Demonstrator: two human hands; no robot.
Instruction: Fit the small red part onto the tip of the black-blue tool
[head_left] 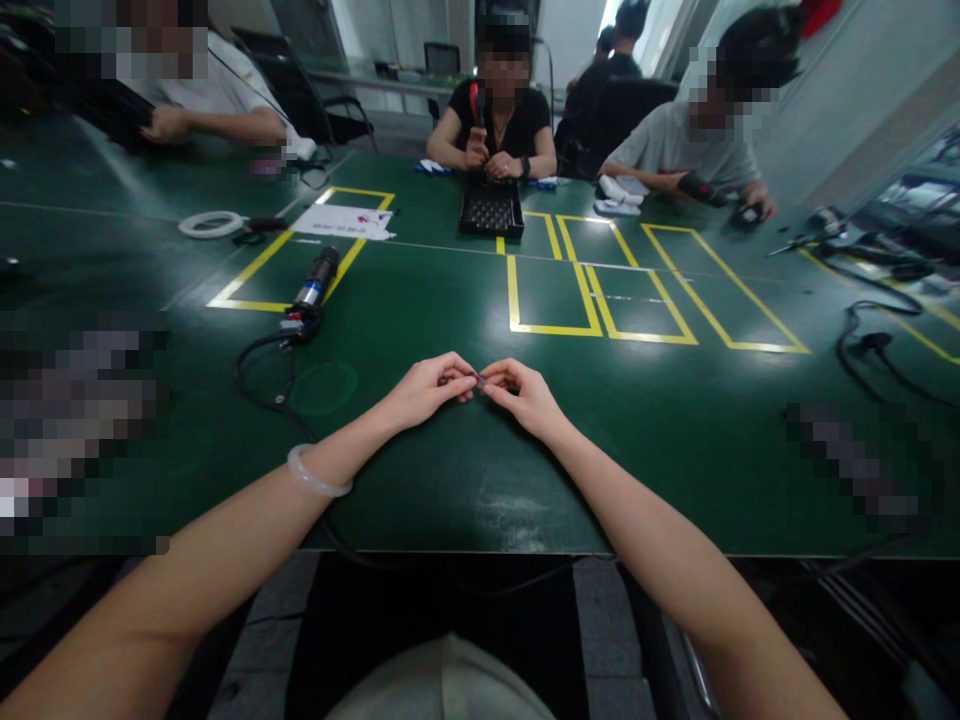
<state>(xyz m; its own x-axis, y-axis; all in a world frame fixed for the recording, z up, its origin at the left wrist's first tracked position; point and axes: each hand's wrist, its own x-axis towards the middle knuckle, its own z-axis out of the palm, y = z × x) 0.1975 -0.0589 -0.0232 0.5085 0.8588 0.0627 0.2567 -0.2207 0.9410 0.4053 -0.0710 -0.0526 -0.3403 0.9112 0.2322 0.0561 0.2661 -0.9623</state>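
My left hand (433,388) and my right hand (523,396) meet fingertip to fingertip just above the green table. Between them they pinch a tiny red piece (478,379), mostly hidden by the fingers and too small to name. Both hands are closed, thumbs against the index fingers. A pale translucent bangle (306,474) circles my left wrist. The nearest object to my left hand is a black cylindrical device (318,280) with a blue band and a black cable, lying on the table beyond it.
The green table (420,480) carries yellow tape rectangles (592,325). Across it, a person (491,140) handles a red-tipped tool behind a black tray (491,225). Other people sit at left and right. A paper sheet (341,220), a white cable coil (210,224) and black cables (855,320) lie around.
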